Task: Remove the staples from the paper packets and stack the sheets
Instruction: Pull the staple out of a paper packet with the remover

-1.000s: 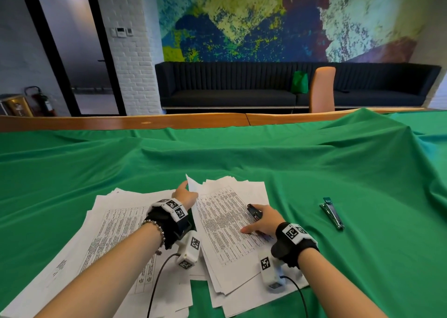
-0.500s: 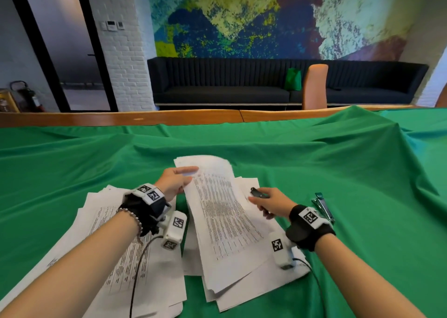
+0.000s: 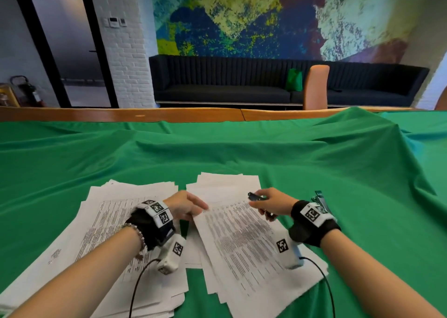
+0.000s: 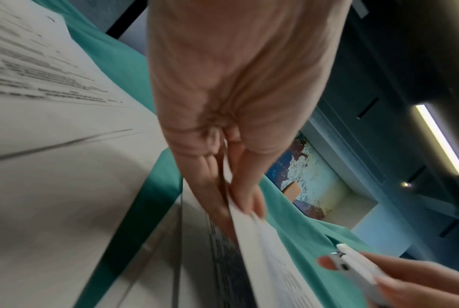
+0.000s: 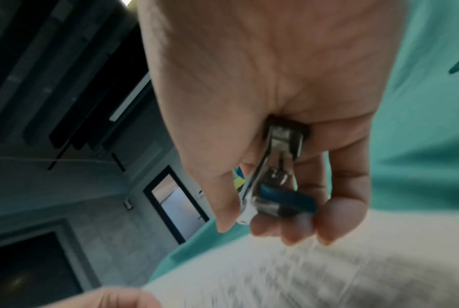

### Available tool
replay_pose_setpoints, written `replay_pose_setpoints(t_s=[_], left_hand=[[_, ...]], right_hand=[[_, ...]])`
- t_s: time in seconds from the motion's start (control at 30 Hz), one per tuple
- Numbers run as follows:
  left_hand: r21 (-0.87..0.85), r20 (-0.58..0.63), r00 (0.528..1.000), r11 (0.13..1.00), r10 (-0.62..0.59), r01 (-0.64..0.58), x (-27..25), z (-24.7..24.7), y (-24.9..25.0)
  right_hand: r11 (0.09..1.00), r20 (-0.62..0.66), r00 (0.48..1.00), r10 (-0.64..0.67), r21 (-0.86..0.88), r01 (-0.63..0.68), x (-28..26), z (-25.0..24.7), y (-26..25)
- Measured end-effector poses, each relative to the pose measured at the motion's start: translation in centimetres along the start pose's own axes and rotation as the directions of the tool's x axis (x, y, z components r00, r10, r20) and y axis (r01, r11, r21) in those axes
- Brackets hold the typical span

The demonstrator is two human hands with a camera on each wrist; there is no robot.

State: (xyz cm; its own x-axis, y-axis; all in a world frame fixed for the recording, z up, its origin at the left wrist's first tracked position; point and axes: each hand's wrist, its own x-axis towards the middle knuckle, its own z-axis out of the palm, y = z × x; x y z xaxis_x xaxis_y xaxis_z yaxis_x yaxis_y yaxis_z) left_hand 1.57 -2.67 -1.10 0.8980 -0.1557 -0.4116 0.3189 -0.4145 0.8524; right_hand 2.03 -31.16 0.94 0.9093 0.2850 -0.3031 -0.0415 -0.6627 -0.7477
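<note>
A printed paper packet (image 3: 242, 242) lies slanted on the right pile of sheets (image 3: 225, 183). My left hand (image 3: 193, 208) pinches the packet's top left corner; in the left wrist view the thumb and fingers (image 4: 245, 198) clamp the paper's edge. My right hand (image 3: 262, 202) hovers just over the packet's top edge and grips a small dark staple remover (image 3: 256, 196), whose metal and blue parts (image 5: 275, 187) show in the right wrist view. A wide pile of loose printed sheets (image 3: 108, 223) lies to the left, under my left forearm.
A second metal and blue tool (image 3: 319, 198) lies on the green cloth (image 3: 266, 153) right of the piles, partly hidden by my right wrist band. The cloth is rumpled into folds at the back right. A wooden table edge (image 3: 181, 115) runs behind.
The packet, held up off the pile half a second ago, has come down flat. My left hand moved back with its corner. My right hand lifted off the paper with the remover.
</note>
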Motion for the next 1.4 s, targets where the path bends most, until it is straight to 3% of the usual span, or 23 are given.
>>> replay_pose_setpoints(t_s=[0.13,0.3,0.4,0.47,0.67,0.8,1.0,1.4], left_hand=[[0.045,0.121,0.993,0.999,-0.002,-0.003,-0.4,0.9,-0.2],[0.024,-0.071,0.997,0.999,-0.036,0.038,0.9,1.1,-0.1],[0.194,-0.160,0.987,0.981,0.020,0.011,1.8,0.8,-0.2],[0.294,-0.185,0.981,0.956,0.055,0.002,2.2,0.9,-0.4],[0.277,-0.173,0.985,0.960,0.019,0.030,3.0,2.2,-0.9],[0.386,-0.240,0.970,0.919,0.024,0.073,2.9,1.9,-0.9],[0.432,-0.145,0.989,0.901,0.018,0.047,2.5,1.9,-0.5],[0.727,-0.131,0.990,0.684,0.050,0.061,2.3,3.3,0.3]], right_hand=[[0.994,0.027,1.000,-0.013,-0.109,0.016,0.5,3.1,-0.3],[0.948,-0.006,1.000,-0.021,-0.319,0.018,1.3,5.4,-0.6],[0.923,-0.010,1.000,0.010,-0.385,-0.013,1.2,5.8,-0.5],[0.923,-0.031,1.000,0.003,-0.384,-0.015,1.2,5.9,-0.6],[0.936,-0.033,0.998,-0.048,-0.351,0.034,1.9,7.0,-1.8],[0.924,-0.100,0.993,-0.070,-0.381,0.027,2.5,7.8,-2.4],[0.923,-0.119,0.989,-0.087,-0.384,0.035,2.9,8.2,-2.7],[0.896,-0.131,0.983,-0.128,-0.440,0.058,2.7,9.2,-3.8]])
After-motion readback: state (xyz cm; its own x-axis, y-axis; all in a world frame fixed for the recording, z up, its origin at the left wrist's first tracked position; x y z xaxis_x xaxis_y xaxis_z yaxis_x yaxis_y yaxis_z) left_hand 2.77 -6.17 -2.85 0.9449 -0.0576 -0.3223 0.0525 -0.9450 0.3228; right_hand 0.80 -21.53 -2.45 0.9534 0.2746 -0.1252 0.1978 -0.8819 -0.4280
